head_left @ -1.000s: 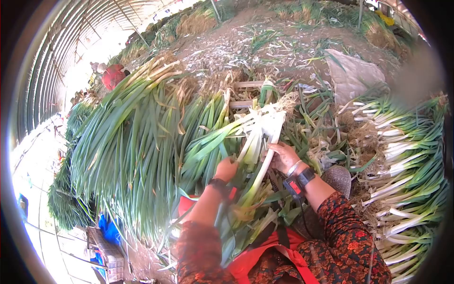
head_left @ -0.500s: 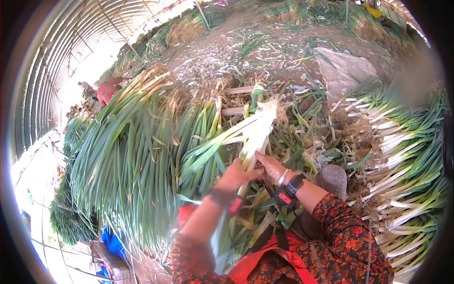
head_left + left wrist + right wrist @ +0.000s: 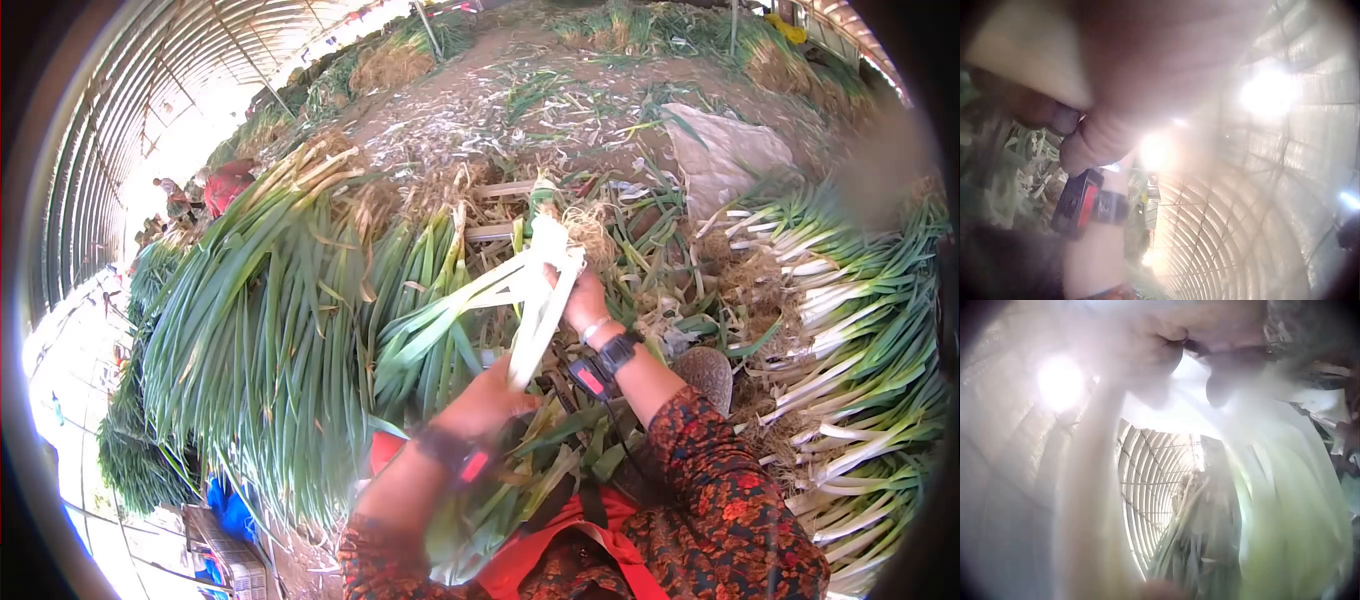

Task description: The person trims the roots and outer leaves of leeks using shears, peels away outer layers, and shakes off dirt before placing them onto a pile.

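Note:
Several green onions with thick white shanks and a tangle of roots slant in front of the person. My right hand grips the white part just below the roots. In the right wrist view its fingers pinch the pale stalks, and broad pale green stalks hang beside them. Lower down, my left hand, blurred, curls round the greener end of a shank. A blurred hand fills the upper left wrist view, with the right wrist's strapped device below it.
A big heap of green onions lies on the left. Rows of white-stalked onions lie on the right. Stripped leaves cover the ground around a wooden slat. A pale sack lies behind. Further back is a person in red.
My right hand has gone from the middle of the shanks up to near the roots. My left hand met it at half a second ago, then drew down and left towards the body.

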A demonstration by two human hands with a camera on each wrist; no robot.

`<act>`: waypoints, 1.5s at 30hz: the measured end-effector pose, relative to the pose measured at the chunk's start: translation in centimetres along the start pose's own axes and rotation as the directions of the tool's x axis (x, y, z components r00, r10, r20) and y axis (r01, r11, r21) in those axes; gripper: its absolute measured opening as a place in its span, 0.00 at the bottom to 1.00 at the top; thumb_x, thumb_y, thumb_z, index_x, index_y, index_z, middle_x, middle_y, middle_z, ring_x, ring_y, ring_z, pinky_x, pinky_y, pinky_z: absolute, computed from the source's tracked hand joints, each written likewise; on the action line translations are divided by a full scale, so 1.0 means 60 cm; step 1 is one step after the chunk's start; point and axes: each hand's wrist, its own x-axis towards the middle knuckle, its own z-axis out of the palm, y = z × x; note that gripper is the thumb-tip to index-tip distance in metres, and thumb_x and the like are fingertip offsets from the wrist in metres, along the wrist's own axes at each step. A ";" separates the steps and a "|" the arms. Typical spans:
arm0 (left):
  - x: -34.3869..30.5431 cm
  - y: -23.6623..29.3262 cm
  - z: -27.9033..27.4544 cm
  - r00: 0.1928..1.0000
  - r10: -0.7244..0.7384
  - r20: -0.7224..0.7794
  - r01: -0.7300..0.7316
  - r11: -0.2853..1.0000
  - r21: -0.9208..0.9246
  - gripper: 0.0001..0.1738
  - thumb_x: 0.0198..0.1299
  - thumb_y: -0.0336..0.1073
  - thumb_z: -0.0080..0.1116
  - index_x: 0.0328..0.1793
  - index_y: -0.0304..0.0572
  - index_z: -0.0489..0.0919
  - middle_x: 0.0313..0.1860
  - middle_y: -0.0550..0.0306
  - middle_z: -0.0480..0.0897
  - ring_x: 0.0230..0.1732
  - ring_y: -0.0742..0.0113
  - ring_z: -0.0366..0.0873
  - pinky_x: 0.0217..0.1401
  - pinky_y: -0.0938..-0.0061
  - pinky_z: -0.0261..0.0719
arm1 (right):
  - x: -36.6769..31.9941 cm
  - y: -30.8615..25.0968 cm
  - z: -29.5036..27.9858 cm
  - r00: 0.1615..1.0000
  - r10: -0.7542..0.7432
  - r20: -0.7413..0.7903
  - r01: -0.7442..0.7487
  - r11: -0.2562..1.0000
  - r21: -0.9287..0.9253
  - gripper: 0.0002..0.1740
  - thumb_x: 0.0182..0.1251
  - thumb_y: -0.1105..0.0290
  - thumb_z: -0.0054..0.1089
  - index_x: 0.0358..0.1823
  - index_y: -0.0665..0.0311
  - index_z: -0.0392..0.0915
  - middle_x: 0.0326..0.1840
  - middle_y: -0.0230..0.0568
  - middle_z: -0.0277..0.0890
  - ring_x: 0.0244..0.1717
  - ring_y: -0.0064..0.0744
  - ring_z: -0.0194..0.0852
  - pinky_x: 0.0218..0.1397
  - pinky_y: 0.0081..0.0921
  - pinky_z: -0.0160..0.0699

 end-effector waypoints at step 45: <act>-0.143 -0.027 -0.003 0.988 -0.081 -0.129 0.138 0.834 0.534 0.28 0.52 0.35 0.63 0.60 0.36 0.70 0.43 0.34 0.82 0.48 0.39 0.80 0.51 0.58 0.76 | -0.054 -0.097 -0.073 0.918 -0.074 0.389 0.210 0.924 -0.320 0.27 0.66 0.45 0.60 0.53 0.61 0.79 0.41 0.45 0.83 0.42 0.35 0.82 0.50 0.29 0.76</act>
